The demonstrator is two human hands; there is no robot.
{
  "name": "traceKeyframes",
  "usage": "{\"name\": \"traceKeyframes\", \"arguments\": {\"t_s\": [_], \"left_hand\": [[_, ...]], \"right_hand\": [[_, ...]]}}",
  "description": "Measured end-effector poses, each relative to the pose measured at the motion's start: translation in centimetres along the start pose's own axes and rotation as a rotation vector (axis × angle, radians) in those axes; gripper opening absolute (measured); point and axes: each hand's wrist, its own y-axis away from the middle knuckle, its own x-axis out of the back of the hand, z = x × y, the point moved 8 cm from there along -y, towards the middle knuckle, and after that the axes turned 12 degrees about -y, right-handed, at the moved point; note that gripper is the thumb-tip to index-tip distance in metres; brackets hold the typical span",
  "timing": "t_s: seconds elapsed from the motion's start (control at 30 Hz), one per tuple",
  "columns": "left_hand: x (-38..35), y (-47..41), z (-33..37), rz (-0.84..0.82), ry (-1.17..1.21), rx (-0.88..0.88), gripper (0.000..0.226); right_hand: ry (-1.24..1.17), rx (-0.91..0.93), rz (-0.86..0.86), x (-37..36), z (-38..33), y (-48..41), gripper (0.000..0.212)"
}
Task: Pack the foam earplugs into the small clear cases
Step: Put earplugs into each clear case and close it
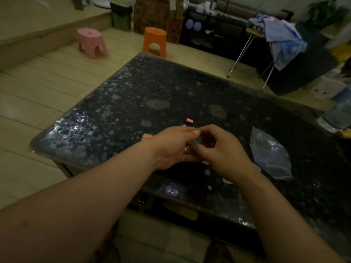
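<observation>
Seemingly the packing is midway: a pink earplug (190, 120) lies loose on the desk (114, 118), just above the hands at mid-frame. The left hand (174, 147) and right hand (222, 149) meet, both pinching a small greenish piece (195, 141) between their fingertips. Whether it is an earplug or a case is too dim to tell.

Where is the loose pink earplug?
In the head view, the pink earplug lies on the dark table just beyond the left hand, which holds a green item, left of the clear bag.
</observation>
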Motion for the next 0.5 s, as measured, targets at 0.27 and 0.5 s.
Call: {"name": "traceKeyframes", "arguments": {"t_s": [0.27,0.5], "left_hand": [[7.5,1.8,4.1,0.506,-0.169,-0.108,0.033],[10.2,3.0,4.2,0.649,-0.034,-0.069,0.024]], "right_hand": [[0.145,-0.038,0.024,-1.3,0.2,0.1,0.034],[0.464,0.110,-0.102,-7.9,-0.6,0.8,0.033]]}}
